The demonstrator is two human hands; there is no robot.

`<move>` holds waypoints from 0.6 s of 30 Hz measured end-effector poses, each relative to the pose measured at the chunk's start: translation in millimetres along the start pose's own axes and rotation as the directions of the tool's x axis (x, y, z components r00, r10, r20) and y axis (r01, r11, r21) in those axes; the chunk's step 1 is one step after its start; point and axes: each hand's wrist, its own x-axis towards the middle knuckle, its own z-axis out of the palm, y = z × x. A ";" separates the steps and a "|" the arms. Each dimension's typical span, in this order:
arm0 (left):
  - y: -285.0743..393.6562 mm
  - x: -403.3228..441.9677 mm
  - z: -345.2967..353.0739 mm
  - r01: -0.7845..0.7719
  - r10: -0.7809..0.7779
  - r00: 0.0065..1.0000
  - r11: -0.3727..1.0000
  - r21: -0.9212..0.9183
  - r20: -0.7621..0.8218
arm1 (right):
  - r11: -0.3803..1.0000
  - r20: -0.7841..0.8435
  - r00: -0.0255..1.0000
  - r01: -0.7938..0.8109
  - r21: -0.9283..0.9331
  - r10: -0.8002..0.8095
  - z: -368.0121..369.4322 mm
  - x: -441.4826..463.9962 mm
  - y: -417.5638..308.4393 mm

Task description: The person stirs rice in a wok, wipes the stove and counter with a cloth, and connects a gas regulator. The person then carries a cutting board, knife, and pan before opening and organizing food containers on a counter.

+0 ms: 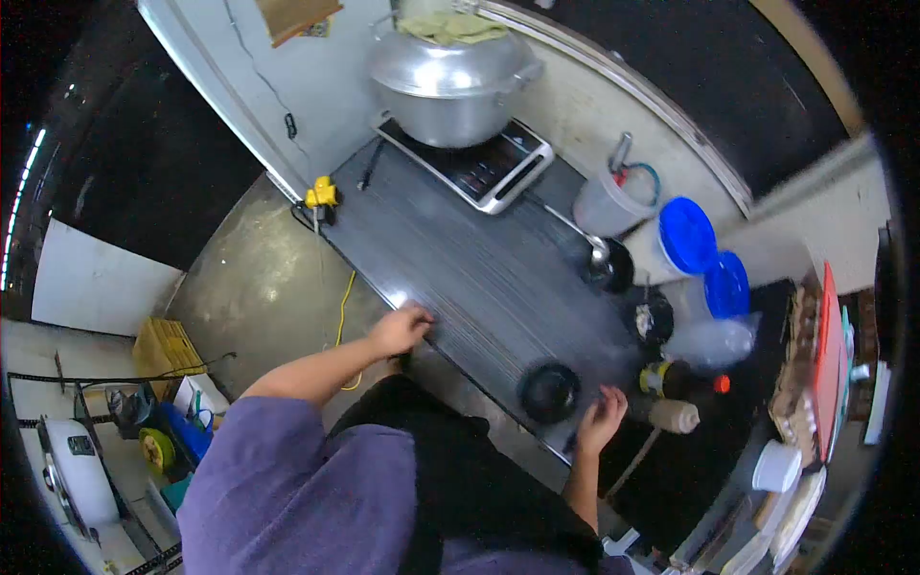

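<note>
My left hand point(401, 331) is at the front edge of the dark counter point(460, 259), its fingers curled in towards the thumb. Whatever may be between those fingers is hidden or too small to make out. My right hand point(602, 422) hovers just right of a round black bowl point(549, 391), apart from it, with the fingers loosely bent and spread. Nothing shows in that hand. The bowl sits close to the counter's front edge. Beyond my right hand are a squeeze bottle point(675, 416) with pale contents and a dark bottle with a yellow label point(665, 380).
A large lidded metal pot point(450, 91) stands on a cooktop point(484, 177) at the back. A ladle point(575, 225) rests in a black container point(613, 268). Blue-lidded tubs point(686, 235) and a clear bucket point(609, 203) line the wall. A yellow plug point(323, 192) hangs by the left corner.
</note>
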 end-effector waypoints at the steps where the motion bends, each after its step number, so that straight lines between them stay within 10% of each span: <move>1: -21.2 -4.0 -29.3 -0.035 0.046 0.992 0.995 0.098 -0.114 | 0.998 0.026 0.999 0.043 0.042 -0.045 18.5 15.9 -20.4; 8: -131.0 8.7 -215.5 0.173 0.092 0.776 0.921 0.349 -0.625 | 0.940 0.355 0.871 0.319 0.122 -0.341 208.5 114.0 -209.1; 18: -180.0 86.5 -308.8 0.093 0.083 0.920 0.903 0.419 -0.384 | 0.779 0.612 0.561 0.609 0.151 -0.557 477.4 215.3 -398.1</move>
